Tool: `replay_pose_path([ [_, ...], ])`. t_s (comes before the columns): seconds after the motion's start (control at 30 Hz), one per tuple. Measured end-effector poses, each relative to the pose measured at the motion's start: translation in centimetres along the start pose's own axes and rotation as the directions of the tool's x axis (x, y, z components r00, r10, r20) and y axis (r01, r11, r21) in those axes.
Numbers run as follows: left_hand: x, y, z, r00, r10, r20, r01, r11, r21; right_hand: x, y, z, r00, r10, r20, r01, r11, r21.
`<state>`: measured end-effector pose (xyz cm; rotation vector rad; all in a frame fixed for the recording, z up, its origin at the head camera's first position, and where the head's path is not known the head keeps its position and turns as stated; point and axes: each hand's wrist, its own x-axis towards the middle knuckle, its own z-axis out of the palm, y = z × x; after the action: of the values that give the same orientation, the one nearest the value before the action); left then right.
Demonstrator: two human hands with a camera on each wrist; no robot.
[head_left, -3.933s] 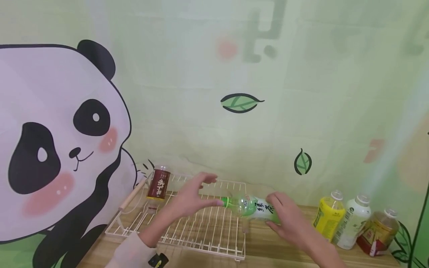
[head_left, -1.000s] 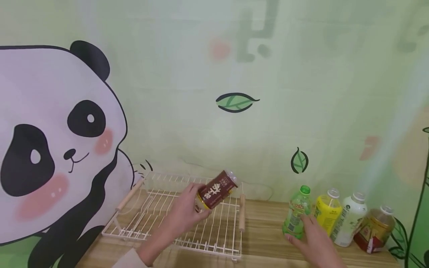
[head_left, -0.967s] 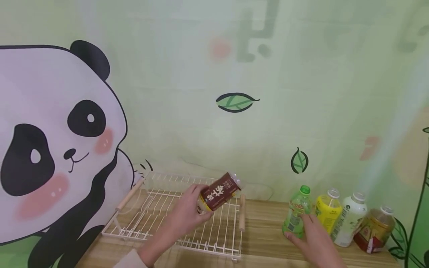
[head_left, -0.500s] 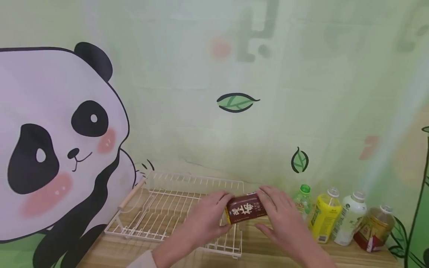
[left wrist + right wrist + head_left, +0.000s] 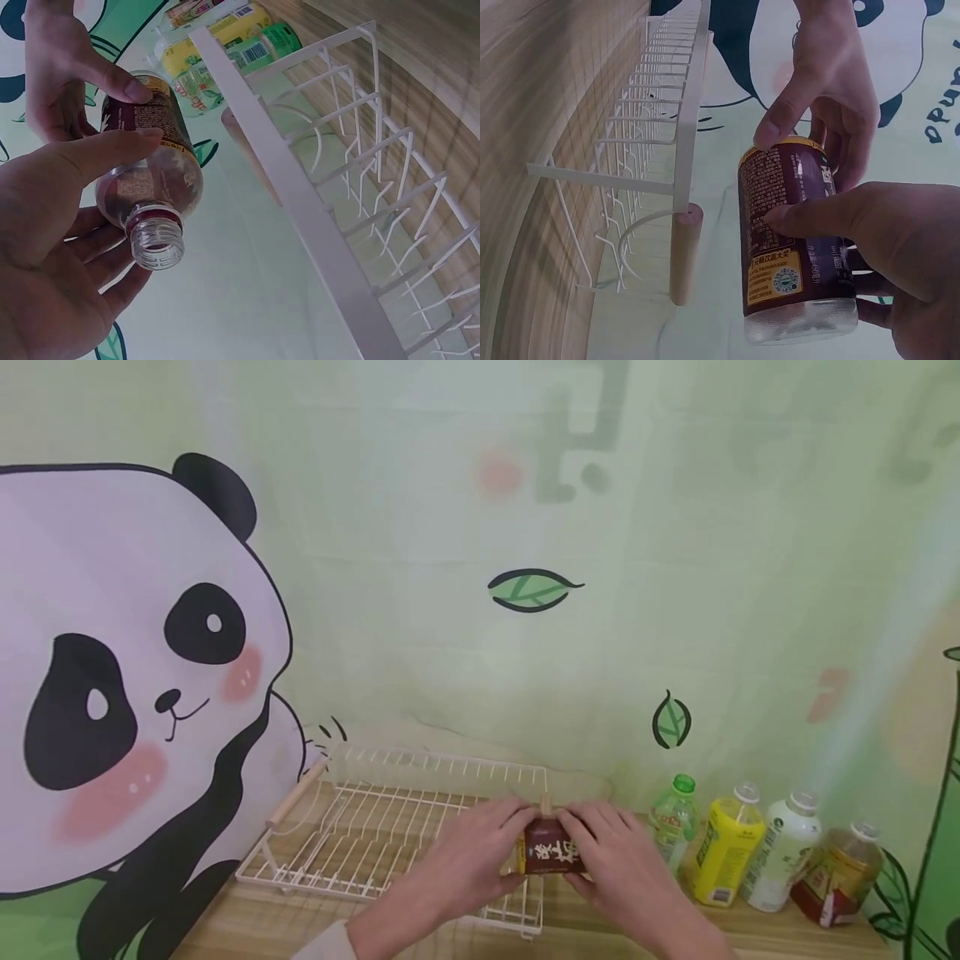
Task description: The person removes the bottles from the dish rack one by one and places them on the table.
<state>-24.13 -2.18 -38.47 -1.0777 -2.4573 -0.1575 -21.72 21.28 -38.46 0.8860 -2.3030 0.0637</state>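
An uncapped clear plastic drink bottle (image 5: 551, 853) with a dark red label is held sideways between both hands, above the rack's right end. My left hand (image 5: 476, 852) grips its neck end; in the left wrist view the open mouth points towards the camera and the thumb presses near the label's edge. My right hand (image 5: 626, 864) grips the base end; the right wrist view shows its thumb across the bottle's label (image 5: 780, 217) and the clear base below. Some fingers are hidden behind the bottle.
A white wire dish rack (image 5: 375, 839) with wooden handles stands on the wooden table (image 5: 247, 922). To the right, a green bottle (image 5: 673, 818), a yellow-labelled bottle (image 5: 727, 852), a white bottle (image 5: 783, 856) and a brown-red bottle (image 5: 840, 872) stand in a row. A panda-printed backdrop (image 5: 420, 652) hangs behind.
The green bottle, earlier in both hands, stands in the row, released by the right hand. The left hand lifted the dark red-labelled bottle from the rack's left; the right hand joined it.
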Motion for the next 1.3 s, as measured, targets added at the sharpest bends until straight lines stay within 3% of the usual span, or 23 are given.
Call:
replay_pose_path([
  [0.1,0.1,-0.2,-0.2,0.999,-0.028,0.023,0.029,0.999,-0.03,0.2,0.4,-0.1,1.0,0.019,0.016,-0.019,0.999,0.039],
  [0.2,0.1,-0.9,-0.9,0.994,-0.097,0.053,0.102,0.99,-0.096,0.4,1.0,-0.3,0.997,0.069,0.045,-0.073,0.994,0.086],
  [0.3,-0.3,-2.0,-1.6,0.982,-0.172,0.078,0.183,0.968,-0.17,0.3,1.8,-0.3,0.988,0.137,0.069,-0.146,0.979,0.143],
  [0.43,-1.4,-3.6,-2.2,0.973,-0.205,0.106,0.227,0.933,-0.277,-0.4,3.3,0.7,0.963,0.252,0.096,-0.268,0.936,0.228],
  [0.63,-3.4,-5.0,-1.6,0.958,-0.211,0.195,0.273,0.875,-0.399,-2.2,4.9,3.6,0.884,0.444,0.146,-0.466,0.813,0.349],
  [0.77,-4.8,-5.1,-0.2,0.95,-0.17,0.261,0.27,0.868,-0.416,-3.4,5.4,5.4,0.821,0.536,0.194,-0.561,0.7,0.441],
  [0.9,-5.7,-5.0,1.7,0.946,-0.108,0.306,0.239,0.869,-0.432,-4.1,5.8,7.0,0.766,0.594,0.247,-0.617,0.568,0.545],
  [0.97,-6.1,-5.0,2.5,0.938,-0.081,0.338,0.234,0.866,-0.442,-4.3,5.8,7.7,0.742,0.613,0.271,-0.636,0.517,0.572],
  [1.03,-6.4,-5.1,3.3,0.934,-0.05,0.354,0.221,0.858,-0.464,-4.6,5.8,8.3,0.722,0.628,0.29,-0.656,0.488,0.576],
  [1.1,-6.7,-5.2,3.7,0.931,-0.039,0.362,0.227,0.84,-0.493,-4.8,5.7,8.9,0.708,0.638,0.303,-0.673,0.479,0.563],
  [1.3,-7.1,-5.3,4.0,0.93,-0.058,0.363,0.273,0.772,-0.575,-5.6,5.6,10.3,0.685,0.656,0.318,-0.704,0.483,0.521],
])
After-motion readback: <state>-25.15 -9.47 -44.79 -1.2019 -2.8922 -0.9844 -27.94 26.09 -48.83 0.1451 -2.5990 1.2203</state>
